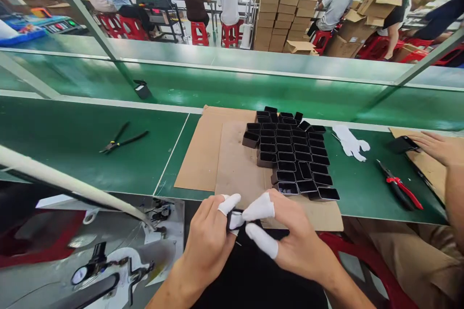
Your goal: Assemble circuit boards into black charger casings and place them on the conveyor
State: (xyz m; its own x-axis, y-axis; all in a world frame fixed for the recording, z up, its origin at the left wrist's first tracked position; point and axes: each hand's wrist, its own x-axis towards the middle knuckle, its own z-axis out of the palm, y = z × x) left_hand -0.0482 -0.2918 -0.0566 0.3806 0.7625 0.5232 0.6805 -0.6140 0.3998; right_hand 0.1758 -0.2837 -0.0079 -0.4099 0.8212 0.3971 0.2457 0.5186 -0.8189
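My left hand (210,231), with white finger cots on its fingertips, is closed around a small black rectangular case (229,222). Most of that case is hidden by the fingers, and something white shows at its end. My right hand (286,236) comes in from the right, its thumb and index finger also in white cots. The index fingertip reaches the end of the case, while a gap separates it from the thumb. Just beyond my hands, many open black rectangular cases (286,148) stand packed in rows on a flat cardboard sheet (235,154).
Black-handled pliers (125,142) lie on the green bench at left. On the right are a white glove (350,142), red-and-black pliers (400,185) and a co-worker's hand (438,147) by a black case (403,144). A pole (83,188) slants across the lower left.
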